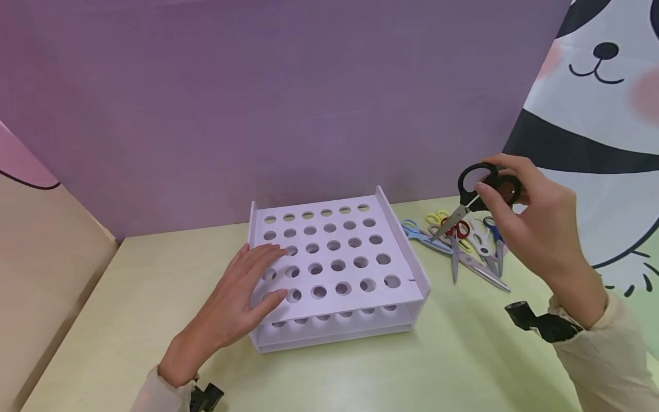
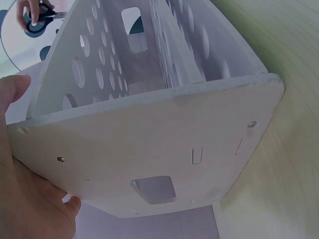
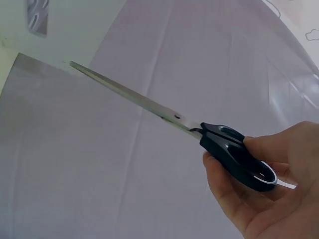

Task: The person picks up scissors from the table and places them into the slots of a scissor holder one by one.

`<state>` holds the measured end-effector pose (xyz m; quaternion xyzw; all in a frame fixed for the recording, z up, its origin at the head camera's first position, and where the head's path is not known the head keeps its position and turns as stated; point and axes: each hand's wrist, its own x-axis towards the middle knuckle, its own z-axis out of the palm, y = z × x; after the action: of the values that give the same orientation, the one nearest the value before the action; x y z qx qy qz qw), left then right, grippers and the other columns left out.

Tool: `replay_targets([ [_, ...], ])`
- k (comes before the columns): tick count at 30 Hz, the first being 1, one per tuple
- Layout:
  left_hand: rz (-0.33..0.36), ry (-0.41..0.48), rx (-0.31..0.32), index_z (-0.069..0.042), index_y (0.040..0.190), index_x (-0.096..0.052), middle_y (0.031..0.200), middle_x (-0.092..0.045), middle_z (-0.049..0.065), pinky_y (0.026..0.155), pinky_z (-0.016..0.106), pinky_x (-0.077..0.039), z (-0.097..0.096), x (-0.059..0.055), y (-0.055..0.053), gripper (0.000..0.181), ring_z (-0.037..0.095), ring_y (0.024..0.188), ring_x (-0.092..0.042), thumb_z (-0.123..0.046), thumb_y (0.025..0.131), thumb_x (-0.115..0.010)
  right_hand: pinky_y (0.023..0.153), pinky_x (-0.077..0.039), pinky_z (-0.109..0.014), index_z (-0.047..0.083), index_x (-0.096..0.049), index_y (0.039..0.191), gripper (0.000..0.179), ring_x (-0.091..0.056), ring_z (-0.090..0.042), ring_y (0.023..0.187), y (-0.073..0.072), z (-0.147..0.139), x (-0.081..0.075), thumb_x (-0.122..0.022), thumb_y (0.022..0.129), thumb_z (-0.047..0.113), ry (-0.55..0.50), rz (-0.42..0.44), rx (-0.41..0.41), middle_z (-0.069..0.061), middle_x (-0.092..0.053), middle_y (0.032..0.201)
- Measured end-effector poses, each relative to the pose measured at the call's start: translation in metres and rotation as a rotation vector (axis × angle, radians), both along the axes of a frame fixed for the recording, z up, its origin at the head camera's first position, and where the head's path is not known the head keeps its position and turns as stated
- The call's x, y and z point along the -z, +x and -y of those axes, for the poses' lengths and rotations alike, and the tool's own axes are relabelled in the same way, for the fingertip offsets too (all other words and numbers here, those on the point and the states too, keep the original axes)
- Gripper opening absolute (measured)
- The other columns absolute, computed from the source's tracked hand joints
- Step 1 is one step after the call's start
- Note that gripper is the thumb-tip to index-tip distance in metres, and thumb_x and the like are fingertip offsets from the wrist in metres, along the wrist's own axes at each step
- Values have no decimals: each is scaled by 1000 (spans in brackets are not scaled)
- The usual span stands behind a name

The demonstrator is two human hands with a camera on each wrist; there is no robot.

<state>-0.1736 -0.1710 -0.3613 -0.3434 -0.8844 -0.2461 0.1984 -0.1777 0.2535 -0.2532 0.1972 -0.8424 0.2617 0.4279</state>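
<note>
My right hand (image 1: 540,223) pinches a pair of black-handled scissors (image 1: 481,191) by the finger loops, up in the air over the right of the table. The metal blades are closed and tilt down to the left; the right wrist view shows the thumb and fingers about the black handle (image 3: 234,154). A white rack (image 1: 329,257) with rows of round holes stands on the table. My left hand (image 1: 231,297) rests on its left side, fingers extended over the top panel. In the left wrist view, the thumb lies by the upper edge of the rack's side panel (image 2: 109,149).
Several scissors lie in a heap right of the rack, among them light blue ones (image 1: 419,232), red-handled ones (image 1: 455,234) and white ones (image 1: 481,243). A purple backdrop (image 1: 309,103) rises behind the pale table (image 1: 170,274). A panda print (image 1: 592,143) hangs at the right.
</note>
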Motion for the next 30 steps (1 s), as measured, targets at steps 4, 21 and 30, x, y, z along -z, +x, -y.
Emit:
replay_targets([
  [4, 2, -1, -6, -16, 148, -45, 149, -48, 7, 122, 49, -15, 1, 0, 1, 59, 24, 142, -37, -38, 96, -61, 80, -40, 0, 1, -62, 128, 49, -46, 13, 74, -5, 10, -7, -74, 82, -9, -16, -37, -11, -17, -67, 82],
  [21, -1, 9, 1, -14, 147, -46, 147, -49, 2, 124, 44, -11, 1, 1, 0, 58, 22, 140, -40, -38, 96, -61, 77, -43, -6, 6, -62, 132, 46, -53, 14, 84, -23, 39, -21, -72, 87, -1, -29, -93, -86, -17, -71, 96],
  [30, 5, 20, 10, -14, 147, -46, 146, -50, 2, 124, 44, -9, 1, 0, 0, 58, 20, 139, -40, -38, 96, -61, 77, -42, -3, 8, -59, 133, 44, -67, -25, 80, -42, 54, -17, -70, 91, 3, 1, -56, -108, -17, -71, 95],
])
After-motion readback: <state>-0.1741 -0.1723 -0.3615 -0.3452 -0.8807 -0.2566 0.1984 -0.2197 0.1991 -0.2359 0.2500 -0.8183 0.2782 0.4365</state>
